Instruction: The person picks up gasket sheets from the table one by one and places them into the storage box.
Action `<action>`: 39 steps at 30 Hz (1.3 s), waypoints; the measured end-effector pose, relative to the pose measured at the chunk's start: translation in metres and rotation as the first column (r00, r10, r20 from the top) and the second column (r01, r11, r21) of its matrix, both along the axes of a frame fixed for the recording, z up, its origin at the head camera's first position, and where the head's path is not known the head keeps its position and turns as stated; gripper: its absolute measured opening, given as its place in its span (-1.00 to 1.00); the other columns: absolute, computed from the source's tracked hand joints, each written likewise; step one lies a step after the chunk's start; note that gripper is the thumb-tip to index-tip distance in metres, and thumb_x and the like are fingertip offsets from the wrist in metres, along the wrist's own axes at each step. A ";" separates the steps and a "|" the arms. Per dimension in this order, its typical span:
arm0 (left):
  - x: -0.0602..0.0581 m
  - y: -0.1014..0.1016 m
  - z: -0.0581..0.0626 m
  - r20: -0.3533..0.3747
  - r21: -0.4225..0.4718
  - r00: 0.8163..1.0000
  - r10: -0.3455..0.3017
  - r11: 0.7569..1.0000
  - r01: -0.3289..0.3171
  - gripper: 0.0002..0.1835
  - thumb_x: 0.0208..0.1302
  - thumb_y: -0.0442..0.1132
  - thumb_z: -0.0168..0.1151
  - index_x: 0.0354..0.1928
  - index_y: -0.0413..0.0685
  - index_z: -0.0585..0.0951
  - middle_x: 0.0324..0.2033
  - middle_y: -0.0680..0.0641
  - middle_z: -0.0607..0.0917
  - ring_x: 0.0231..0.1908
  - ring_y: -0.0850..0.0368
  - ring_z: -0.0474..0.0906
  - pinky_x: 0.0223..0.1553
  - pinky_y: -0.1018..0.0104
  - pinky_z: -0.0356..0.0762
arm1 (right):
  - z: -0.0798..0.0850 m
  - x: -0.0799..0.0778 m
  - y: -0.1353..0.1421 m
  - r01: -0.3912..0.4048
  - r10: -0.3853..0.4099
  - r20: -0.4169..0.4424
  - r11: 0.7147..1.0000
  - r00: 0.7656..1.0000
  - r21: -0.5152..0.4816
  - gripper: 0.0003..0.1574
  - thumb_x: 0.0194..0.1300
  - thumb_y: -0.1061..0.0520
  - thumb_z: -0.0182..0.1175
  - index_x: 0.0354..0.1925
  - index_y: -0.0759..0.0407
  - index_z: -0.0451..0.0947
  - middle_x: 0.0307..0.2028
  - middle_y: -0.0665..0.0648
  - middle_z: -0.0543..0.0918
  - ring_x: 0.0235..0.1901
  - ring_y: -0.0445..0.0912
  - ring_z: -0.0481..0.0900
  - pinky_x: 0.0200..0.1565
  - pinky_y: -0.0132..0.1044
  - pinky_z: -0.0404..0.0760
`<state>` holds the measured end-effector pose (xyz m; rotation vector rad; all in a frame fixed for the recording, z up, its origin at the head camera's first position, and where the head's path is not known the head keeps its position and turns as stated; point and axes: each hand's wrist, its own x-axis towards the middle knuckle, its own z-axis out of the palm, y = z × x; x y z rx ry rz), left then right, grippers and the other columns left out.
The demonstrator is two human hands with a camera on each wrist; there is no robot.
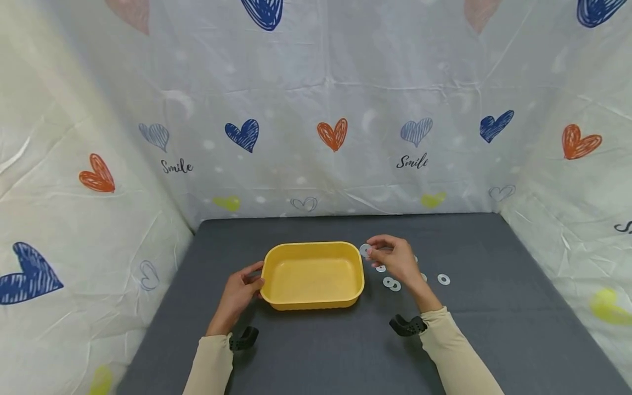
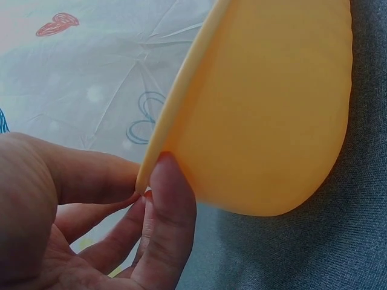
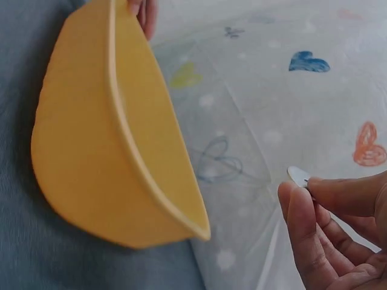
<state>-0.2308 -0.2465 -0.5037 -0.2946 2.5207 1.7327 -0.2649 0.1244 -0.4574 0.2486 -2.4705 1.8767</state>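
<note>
A yellow plastic tub (image 1: pixel 312 305) sits on the dark table, its inside bare. My left hand (image 1: pixel 237 295) pinches its rim at the left end, thumb on one side and forefinger on the other in the left wrist view. Just beyond the tub's right end, my right hand (image 1: pixel 396 262) holds a flat, pale metal washer (image 3: pixel 297 176) between thumb and fingertips, raised near the rim. Below and around the right hand lie several loose washers, among them an overlapping pair (image 1: pixel 387 284); the hand partly hides some.
One washer (image 1: pixel 439 280) lies apart, farther right on the dark grey table cover (image 1: pixel 316 351). A white curtain (image 1: pixel 286 181) printed with hearts hangs behind the table and along both sides. Each wrist wears a black band (image 1: pixel 406 326).
</note>
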 end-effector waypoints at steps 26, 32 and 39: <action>0.007 0.001 -0.004 0.019 0.000 1.000 -0.005 1.000 0.005 -0.45 0.38 -0.36 0.14 0.41 -0.06 0.39 0.14 -0.31 0.61 -0.24 0.06 0.65 -0.28 0.21 0.67 | -0.018 -0.007 -0.089 -0.076 0.117 0.170 0.970 0.978 -0.231 -0.73 0.25 0.39 0.26 -0.05 0.40 0.65 -0.26 0.29 0.68 -0.36 -0.04 0.77 -0.25 -0.17 0.74; 0.005 0.001 -0.002 0.001 0.009 1.000 -0.018 1.000 0.018 -0.45 0.40 -0.36 0.12 0.42 -0.07 0.37 0.15 -0.31 0.60 -0.21 0.03 0.66 -0.24 0.20 0.68 | -0.014 -0.012 -0.106 -0.054 0.106 0.208 0.970 0.972 -0.239 -0.74 0.26 0.41 0.24 -0.06 0.38 0.65 -0.30 0.23 0.66 -0.40 -0.10 0.75 -0.27 -0.21 0.74; 0.003 -0.002 -0.001 -0.011 0.040 1.000 -0.028 0.999 0.028 -0.43 0.40 -0.36 0.11 0.43 -0.04 0.35 0.23 -0.28 0.56 -0.19 0.02 0.67 -0.27 0.21 0.67 | -0.011 -0.019 -0.129 -0.062 0.120 0.260 0.973 0.958 -0.222 -0.77 0.27 0.35 0.27 -0.08 0.35 0.66 -0.26 0.26 0.71 -0.39 -0.09 0.76 -0.22 -0.18 0.73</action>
